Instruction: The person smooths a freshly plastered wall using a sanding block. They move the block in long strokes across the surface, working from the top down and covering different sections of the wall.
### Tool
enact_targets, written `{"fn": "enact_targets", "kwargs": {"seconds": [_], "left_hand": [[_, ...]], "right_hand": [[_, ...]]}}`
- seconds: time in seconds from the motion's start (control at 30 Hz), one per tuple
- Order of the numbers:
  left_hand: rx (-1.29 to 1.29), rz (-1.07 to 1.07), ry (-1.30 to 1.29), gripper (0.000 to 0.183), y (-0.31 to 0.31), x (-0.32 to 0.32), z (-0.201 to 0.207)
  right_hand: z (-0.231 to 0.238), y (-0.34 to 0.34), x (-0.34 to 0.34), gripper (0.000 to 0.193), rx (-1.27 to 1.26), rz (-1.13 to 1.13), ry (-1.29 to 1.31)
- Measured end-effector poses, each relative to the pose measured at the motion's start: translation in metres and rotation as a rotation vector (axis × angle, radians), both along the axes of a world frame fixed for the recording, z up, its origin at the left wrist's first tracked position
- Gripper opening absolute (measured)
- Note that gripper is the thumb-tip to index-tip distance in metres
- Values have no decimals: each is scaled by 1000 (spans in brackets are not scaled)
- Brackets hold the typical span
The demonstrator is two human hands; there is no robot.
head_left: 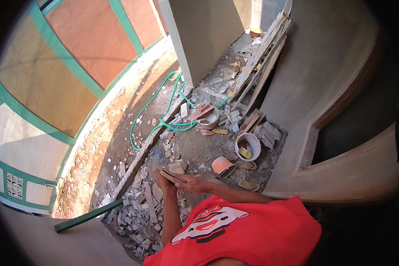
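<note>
My left hand [165,182] and my right hand [191,184] are together in front of my red shirt, above the rubble. Between them is a flat, thin brown piece with a darker edge [173,176]; its exact kind is not clear. The right hand is closed round its near end. My left hand is closed against the other side, its fingers partly hidden and a little blurred. Just right of the hands, an orange and white bucket [223,166] lies tipped on the ground. A pair of sandals [249,185] rests near it.
Broken masonry [139,221] covers the ground below. A white bucket [248,146] holds a yellowish piece; another bucket [209,119] stands farther off. A green hose [164,122] crosses a low concrete curb [137,168]. Planks [264,57] lean on the right wall. A green bar [88,216] lies left.
</note>
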State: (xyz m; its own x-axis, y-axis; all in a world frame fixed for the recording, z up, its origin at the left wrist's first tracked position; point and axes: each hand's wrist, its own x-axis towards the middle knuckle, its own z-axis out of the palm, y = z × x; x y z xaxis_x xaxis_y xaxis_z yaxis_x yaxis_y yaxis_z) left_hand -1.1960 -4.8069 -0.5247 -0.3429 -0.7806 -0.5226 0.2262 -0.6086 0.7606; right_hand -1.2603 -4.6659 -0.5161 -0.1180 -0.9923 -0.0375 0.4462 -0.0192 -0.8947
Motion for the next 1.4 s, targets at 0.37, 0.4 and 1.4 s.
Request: {"fn": "enact_targets", "kwargs": {"seconds": [0.37,0.4,1.4], "left_hand": [[-170,58,-159,46,-131,-102,-41],[-162,78,-156,46,-143,-122,-41],[-496,-685,-312,63,-329,-540,4]], "right_hand": [[-52,-122,-127,68,74,104,-481],[-56,-135,-148,67,62,92,-439],[-13,-289,-514,51,216,-339,-226]]}}
